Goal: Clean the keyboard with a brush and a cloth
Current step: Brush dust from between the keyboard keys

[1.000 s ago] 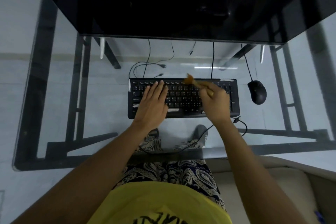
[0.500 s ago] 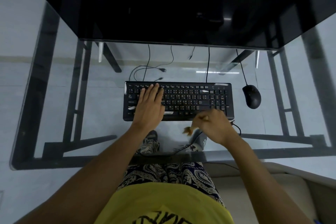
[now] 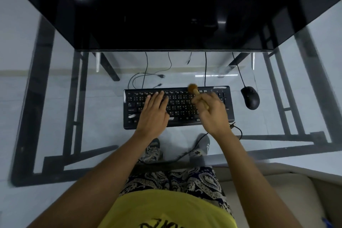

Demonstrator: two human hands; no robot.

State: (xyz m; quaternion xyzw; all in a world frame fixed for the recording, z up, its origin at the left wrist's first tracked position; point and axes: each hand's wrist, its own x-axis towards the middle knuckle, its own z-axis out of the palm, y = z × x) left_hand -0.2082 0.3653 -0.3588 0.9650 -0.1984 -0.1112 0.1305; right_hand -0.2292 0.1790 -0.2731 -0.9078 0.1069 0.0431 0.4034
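One black keyboard (image 3: 177,107) lies mid-frame on my glass desk (image 3: 55,98). My left hand (image 3: 154,114) rests flat on its left keys, fingers spread. My right hand (image 3: 212,114) is closed around one brush (image 3: 197,96), bristles at the top row. One mouse (image 3: 250,97) sits right of it.

place: I read a computer workstation, home or office unclear | evidence: glass desk (image 3: 277,135) | monitor (image 3: 166,5) beyond my left hand (image 3: 153,114) | mouse (image 3: 250,97) | loose cables (image 3: 146,76)
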